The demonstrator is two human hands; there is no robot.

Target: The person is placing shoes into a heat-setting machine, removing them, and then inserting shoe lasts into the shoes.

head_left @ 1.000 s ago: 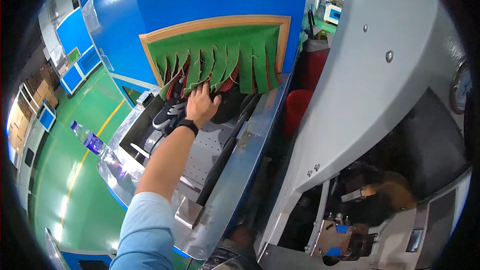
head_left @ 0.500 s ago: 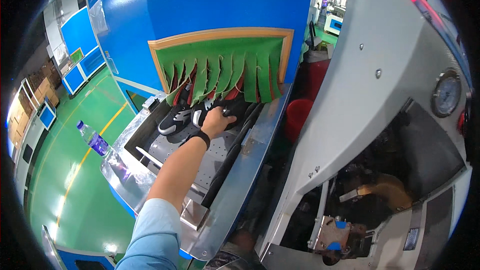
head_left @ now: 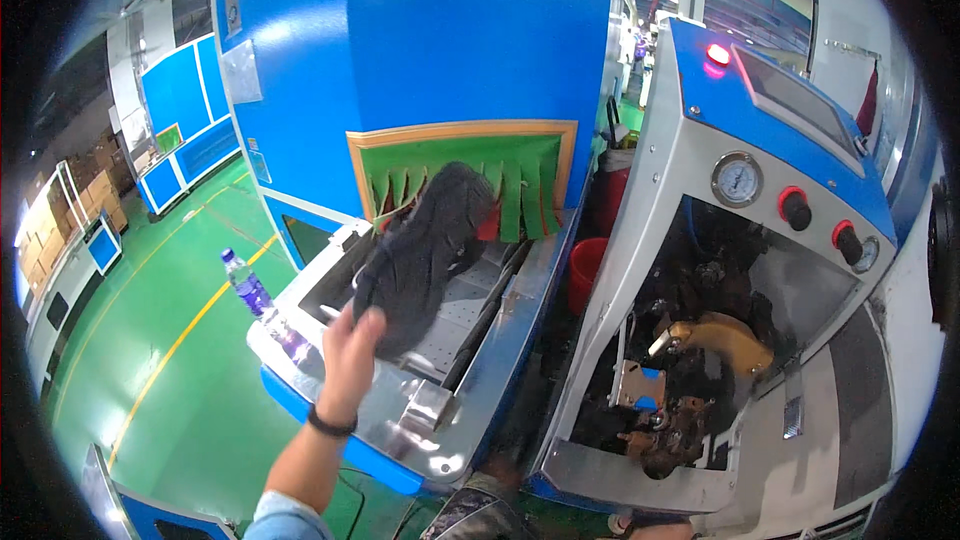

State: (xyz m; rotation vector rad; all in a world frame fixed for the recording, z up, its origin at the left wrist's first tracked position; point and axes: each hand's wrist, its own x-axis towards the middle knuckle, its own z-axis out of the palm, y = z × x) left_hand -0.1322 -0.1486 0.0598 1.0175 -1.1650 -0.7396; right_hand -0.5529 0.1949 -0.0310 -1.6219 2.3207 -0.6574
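Left hand grasped the near end of a dark shoe, blurred and slanting above the metal bench, its far end in front of the green curtain at the far edge; a firm hold, clear of side edges, seemed best.
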